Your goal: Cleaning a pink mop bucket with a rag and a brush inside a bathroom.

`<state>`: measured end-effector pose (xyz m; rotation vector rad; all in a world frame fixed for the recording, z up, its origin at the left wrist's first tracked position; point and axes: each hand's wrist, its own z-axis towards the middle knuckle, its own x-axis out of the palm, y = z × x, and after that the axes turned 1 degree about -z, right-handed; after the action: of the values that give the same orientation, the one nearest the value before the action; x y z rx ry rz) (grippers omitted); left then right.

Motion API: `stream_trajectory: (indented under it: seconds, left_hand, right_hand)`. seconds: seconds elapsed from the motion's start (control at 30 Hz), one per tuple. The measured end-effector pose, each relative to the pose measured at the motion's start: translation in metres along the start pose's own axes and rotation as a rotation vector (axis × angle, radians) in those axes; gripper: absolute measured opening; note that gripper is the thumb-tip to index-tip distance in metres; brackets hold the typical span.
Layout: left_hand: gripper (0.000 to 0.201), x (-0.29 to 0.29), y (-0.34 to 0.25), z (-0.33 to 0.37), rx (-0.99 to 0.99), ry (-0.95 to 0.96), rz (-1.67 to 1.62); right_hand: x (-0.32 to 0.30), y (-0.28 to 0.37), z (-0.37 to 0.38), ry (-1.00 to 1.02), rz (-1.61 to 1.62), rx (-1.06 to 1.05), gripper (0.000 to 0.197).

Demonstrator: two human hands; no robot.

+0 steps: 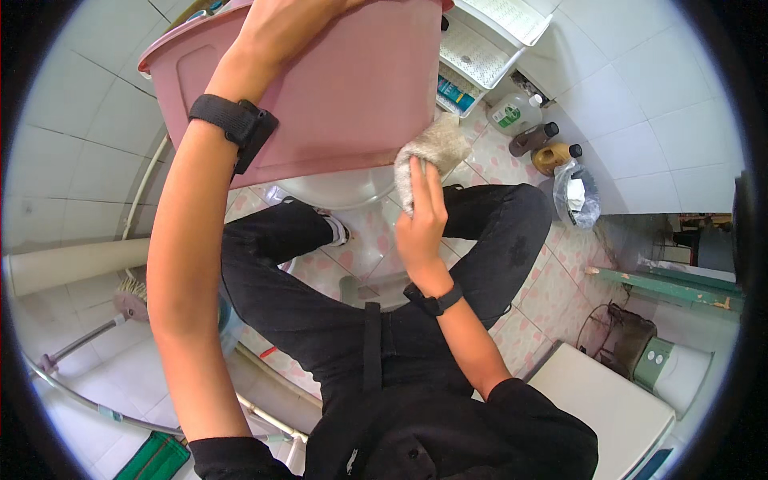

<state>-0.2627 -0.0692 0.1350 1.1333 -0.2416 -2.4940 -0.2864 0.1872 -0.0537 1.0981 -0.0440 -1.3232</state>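
Note:
A large pink plastic tub (344, 96) is tipped up in front of me, its broad outer face toward me. My left hand (292, 28) reaches over the tub at its top edge and holds it; the fingertips pass out of view. In my right hand (422, 220) is a folded, greyish, rough-textured cloth (432, 152), two fingers stretched along it. The cloth touches the tub's lower right corner. Beneath the tub a clear plastic basin (340, 188) stands on the floor between my legs.
White rack shelves (480, 52) stand at the back right. Beside them are a clear bottle (514, 114), a brown bottle (532, 140), a yellowish bottle (554, 158) and a plastic bag (576, 194). A beige pipe (80, 266) and a brush (130, 300) are at left. A white-topped cabinet (596, 404) sits near right.

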Motion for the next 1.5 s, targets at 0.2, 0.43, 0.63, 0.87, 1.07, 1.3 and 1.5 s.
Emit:
stream_trajectory:
  seconds: [0.2, 0.43, 0.63, 0.87, 1.07, 1.3, 1.5]
  left_hand:
    - [0.039, 0.002, 0.003, -0.002, -0.009, -0.021, 0.015]
    - [0.041, -0.002, 0.005, -0.006, -0.013, -0.001, 0.008]
    - [0.041, -0.003, 0.007, -0.010, -0.079, -0.027, 0.067]
    - [0.041, -0.001, 0.004, -0.010, -0.118, 0.012, 0.058]
    - [0.044, -0.005, 0.002, -0.007, -0.113, 0.031, 0.060]
    - [0.046, -0.005, -0.004, -0.008, -0.071, -0.022, 0.074]
    - [0.047, -0.006, -0.008, -0.002, -0.067, 0.018, 0.093]
  right_hand:
    - [0.013, 0.022, -0.007, 0.048, -0.050, -0.170, 0.059]
    - [0.030, 0.036, -0.008, 0.130, -0.002, -0.365, 0.047]
    - [0.005, -0.019, 0.002, 0.138, -0.096, -0.217, 0.056]
    - [-0.004, -0.032, 0.047, -0.054, 0.177, 0.012, 0.059]
    - [0.002, -0.036, 0.060, -0.102, 0.264, 0.188, 0.058]
    - [0.008, -0.058, 0.067, 0.016, 0.225, 0.320, 0.061]
    - [-0.011, -0.007, 0.056, 0.035, 0.071, 0.254, 0.056]
